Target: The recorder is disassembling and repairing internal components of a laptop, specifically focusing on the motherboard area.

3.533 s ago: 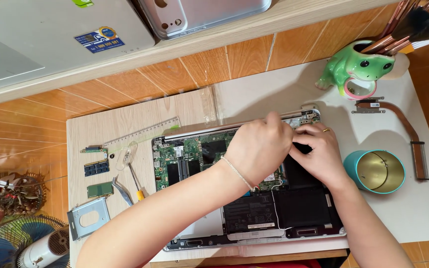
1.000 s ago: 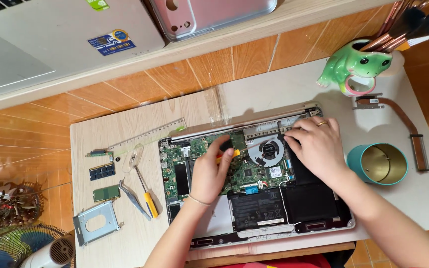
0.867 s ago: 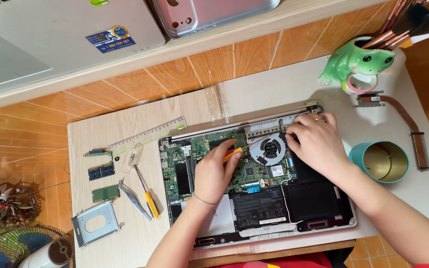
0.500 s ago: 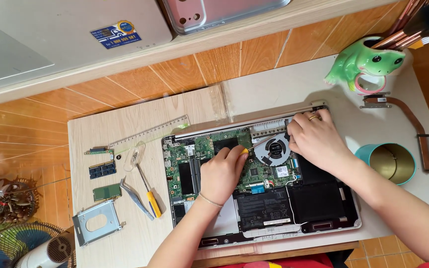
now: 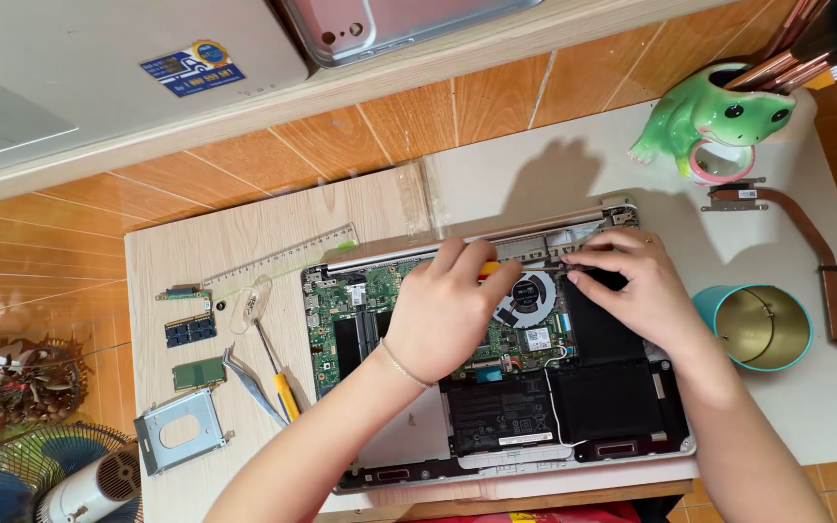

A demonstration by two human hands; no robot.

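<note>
1. The opened laptop [image 5: 535, 387] lies base-up at the near edge of the table [image 5: 554, 174], its near rim at that edge. A white label strip sits on the black battery [image 5: 506, 416], which fills the near middle of the chassis.
2. The left hand [image 5: 448, 310] rests on the green circuit board, fingers curled around a yellow-handled screwdriver [image 5: 491, 269] near the round fan [image 5: 530, 291].
3. The right hand [image 5: 632, 291] lies over the far right part of the chassis, fingertips pressed together at the tool's tip; what they pinch cannot be told.
4. Left of the laptop on a pale board [image 5: 244, 242]: a metal drive bracket [image 5: 181, 431], tweezers [image 5: 249, 383], a second screwdriver [image 5: 278, 373], memory modules [image 5: 191, 329] and a clear ruler [image 5: 283, 260].
5. Near the right edge: a teal tin [image 5: 758, 324] and a copper heat pipe [image 5: 806, 242].
6. At the far right corner: a green frog-shaped holder [image 5: 719, 116] with brushes.
7. Beyond the table, orange floor tiles [image 5: 341, 136], then a closed silver laptop [image 5: 99, 77] with a blue rectangular sticker [image 5: 191, 68].
</note>
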